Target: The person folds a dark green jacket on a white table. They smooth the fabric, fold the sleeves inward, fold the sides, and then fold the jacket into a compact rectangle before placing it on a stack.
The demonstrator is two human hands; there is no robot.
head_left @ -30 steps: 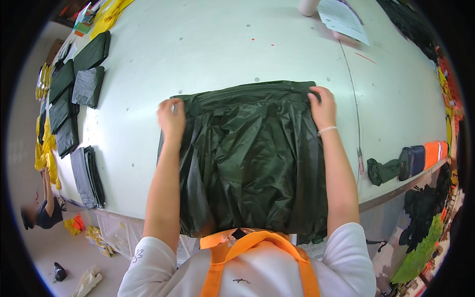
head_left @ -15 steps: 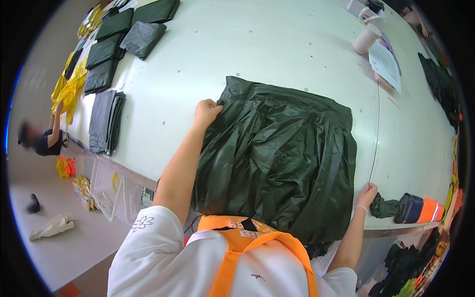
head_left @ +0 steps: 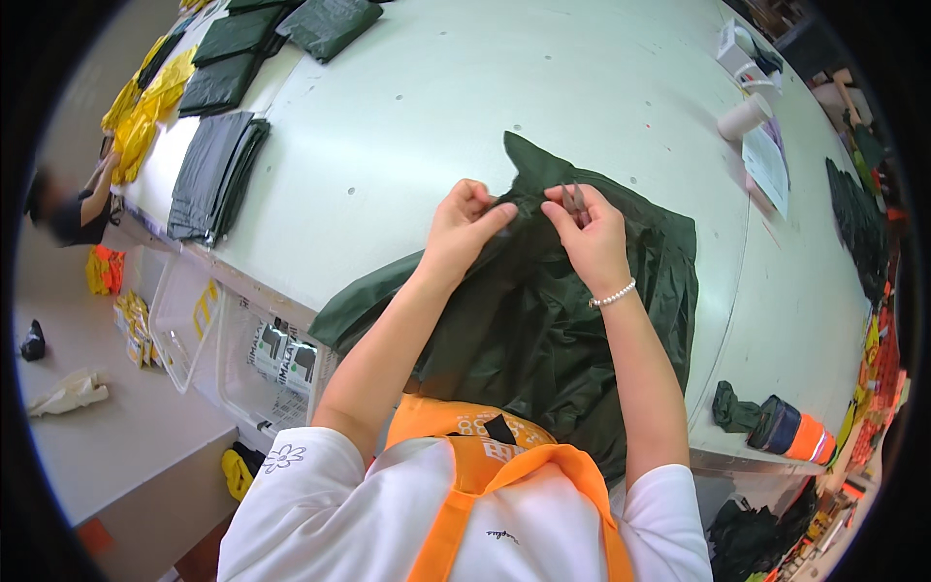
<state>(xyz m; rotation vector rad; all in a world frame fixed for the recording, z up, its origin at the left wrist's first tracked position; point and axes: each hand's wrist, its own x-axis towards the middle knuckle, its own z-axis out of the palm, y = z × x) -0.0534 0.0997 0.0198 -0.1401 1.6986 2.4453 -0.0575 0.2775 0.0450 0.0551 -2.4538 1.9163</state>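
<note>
I see, from my distance, that the left hand (head_left: 458,233) pinches the dark green garment (head_left: 539,325), which spreads beneath both hands, while the right hand (head_left: 593,238), near the left one, grasps small pointed snips (head_left: 579,198).

Holds dark green garment (head_left: 524,310) in left hand (head_left: 462,230), mid-frame; grips small pointed tool (head_left: 579,200) in right hand (head_left: 595,238), close by; wears orange apron (head_left: 470,423), lower centre.
</note>
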